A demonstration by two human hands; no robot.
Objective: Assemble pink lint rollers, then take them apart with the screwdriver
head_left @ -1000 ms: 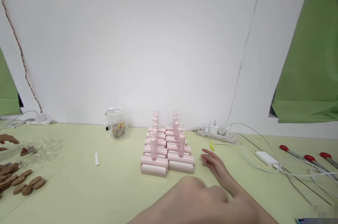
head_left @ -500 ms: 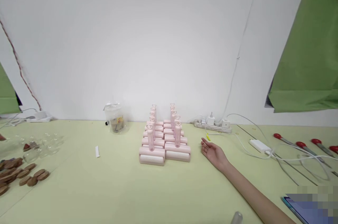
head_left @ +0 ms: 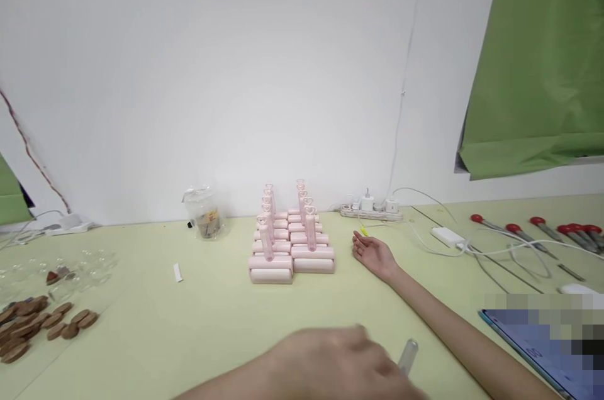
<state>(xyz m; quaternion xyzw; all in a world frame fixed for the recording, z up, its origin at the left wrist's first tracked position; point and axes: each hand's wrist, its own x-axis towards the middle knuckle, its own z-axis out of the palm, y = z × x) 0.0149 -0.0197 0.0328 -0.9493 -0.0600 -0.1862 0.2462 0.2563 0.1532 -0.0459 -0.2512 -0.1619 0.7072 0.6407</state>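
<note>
My left hand (head_left: 337,365) reaches in from the bottom edge, back side up and smeared by motion. Beside its fingers the rounded end of a clear tube (head_left: 408,355) shows; whether the fingers touch it is hidden. My right hand (head_left: 375,258) rests on the table with the palm turned up, fingers loosely curled and holding nothing. Just left of it stand two rows of pink lint rollers (head_left: 313,260), their upright handles topped with loops. A small yellow piece (head_left: 364,231) lies near the right fingertips.
A power strip (head_left: 372,214) with chargers and cables lies by the wall. On the right are red-headed grey tools (head_left: 519,231) and a phone (head_left: 528,350). Wooden discs (head_left: 28,324), clear glass pieces (head_left: 89,261), a bagged cup (head_left: 207,217) and a white strip (head_left: 177,272) lie left.
My left hand has come into view at the bottom, beside the clear tube. The view has shifted, so things sit further left and higher on the right side. My right hand keeps its pose.
</note>
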